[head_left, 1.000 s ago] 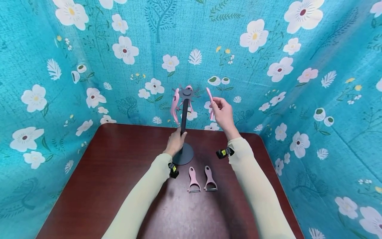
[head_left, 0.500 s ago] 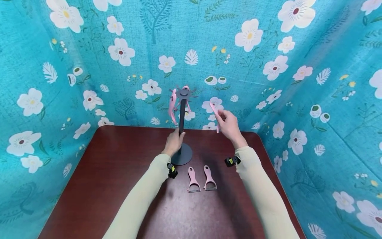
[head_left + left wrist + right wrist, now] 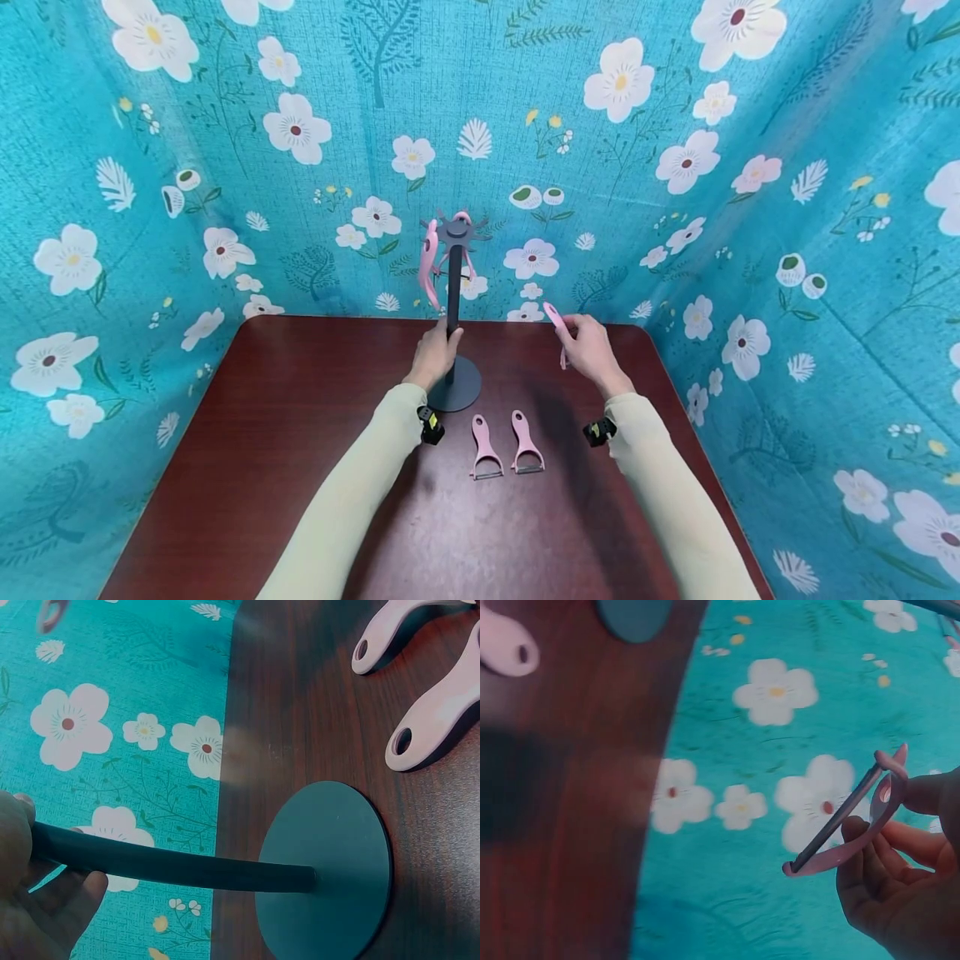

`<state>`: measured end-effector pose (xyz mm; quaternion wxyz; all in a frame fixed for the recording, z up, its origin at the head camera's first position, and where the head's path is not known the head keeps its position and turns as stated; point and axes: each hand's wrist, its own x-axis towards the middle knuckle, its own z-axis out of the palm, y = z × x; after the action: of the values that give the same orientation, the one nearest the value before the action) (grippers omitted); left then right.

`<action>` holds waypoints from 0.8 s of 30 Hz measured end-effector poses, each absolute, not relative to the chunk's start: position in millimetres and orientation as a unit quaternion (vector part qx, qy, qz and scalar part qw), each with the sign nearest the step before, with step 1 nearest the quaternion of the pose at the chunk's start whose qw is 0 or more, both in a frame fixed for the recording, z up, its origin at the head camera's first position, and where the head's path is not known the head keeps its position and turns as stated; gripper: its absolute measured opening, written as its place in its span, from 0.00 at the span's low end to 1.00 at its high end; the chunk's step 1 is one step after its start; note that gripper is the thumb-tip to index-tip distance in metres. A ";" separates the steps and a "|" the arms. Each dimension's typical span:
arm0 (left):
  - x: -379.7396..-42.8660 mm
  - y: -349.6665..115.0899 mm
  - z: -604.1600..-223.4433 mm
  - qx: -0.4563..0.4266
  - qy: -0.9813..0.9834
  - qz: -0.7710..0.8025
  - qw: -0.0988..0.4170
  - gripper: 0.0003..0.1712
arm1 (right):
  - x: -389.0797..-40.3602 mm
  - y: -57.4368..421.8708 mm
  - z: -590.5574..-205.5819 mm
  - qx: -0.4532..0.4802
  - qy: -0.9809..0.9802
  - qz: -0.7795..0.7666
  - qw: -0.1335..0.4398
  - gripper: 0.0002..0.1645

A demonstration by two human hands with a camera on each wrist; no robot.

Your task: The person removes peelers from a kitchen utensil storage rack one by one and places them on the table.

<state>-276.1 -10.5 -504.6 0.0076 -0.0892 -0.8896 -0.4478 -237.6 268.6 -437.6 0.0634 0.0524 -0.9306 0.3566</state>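
My left hand (image 3: pixel 435 354) grips the dark post (image 3: pixel 172 866) of a stand with a round base (image 3: pixel 330 825) and a spoked top (image 3: pixel 457 232). Two pink peelers hang from the top: one peeler (image 3: pixel 428 265) at the left, another peeler (image 3: pixel 462 218) behind the post. My right hand (image 3: pixel 595 352) is to the right of the stand, raised above the table. It pinches a pink peeler (image 3: pixel 847 853); the right wrist view shows its metal blade and curved frame, with fingers and thumb on the frame's side.
On the table (image 3: pixel 315 433), two more pink peelers, a left one (image 3: pixel 482 442) and a right one (image 3: pixel 522 437), lie in front of the base with handles pointing away. Blue flowered cloth (image 3: pixel 337 167) hangs behind the table and at both sides.
My right hand has moved down and slightly right with the peeler, away from the stand's top. My left hand keeps its hold on the post.
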 end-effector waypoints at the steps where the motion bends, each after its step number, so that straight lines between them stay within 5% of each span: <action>1: -276.0 -10.5 -504.9 -0.089 -0.890 -0.448 0.008 0.18 | -235.2 271.2 -443.3 0.049 -0.932 0.354 0.058 0.22; 24: -275.7 -12.3 -502.0 -0.096 -0.891 -0.444 0.004 0.18 | -186.8 283.6 -544.8 -0.010 -0.984 0.179 0.015 0.10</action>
<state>-275.7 -12.3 -502.0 0.0041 -0.0964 -0.8908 -0.4441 -186.8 283.6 -544.8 0.0152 -0.0104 -0.9837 0.1791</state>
